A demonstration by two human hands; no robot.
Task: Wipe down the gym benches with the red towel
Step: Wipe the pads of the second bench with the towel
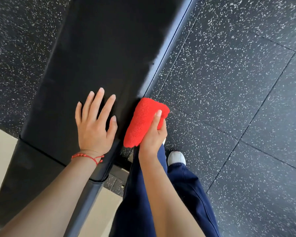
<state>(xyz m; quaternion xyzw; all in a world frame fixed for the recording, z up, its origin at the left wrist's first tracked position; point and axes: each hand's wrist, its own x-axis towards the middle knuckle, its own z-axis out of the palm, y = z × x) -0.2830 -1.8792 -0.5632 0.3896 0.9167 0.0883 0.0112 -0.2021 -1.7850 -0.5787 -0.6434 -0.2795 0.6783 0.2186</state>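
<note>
A black padded gym bench (99,48) runs from the lower left up to the top middle of the head view. My left hand (95,124) lies flat on its pad, fingers spread, holding nothing; a red bead bracelet circles that wrist. My right hand (154,135) grips a folded red towel (142,120) and presses it against the bench's right side edge, just right of my left hand. A seam splits the pad into two sections near the lower left.
Black rubber floor tiles with white speckles (229,100) surround the bench. A beige floor strip (2,151) lies at the lower left. My dark blue trouser legs and a white shoe (176,158) stand close to the bench's right side.
</note>
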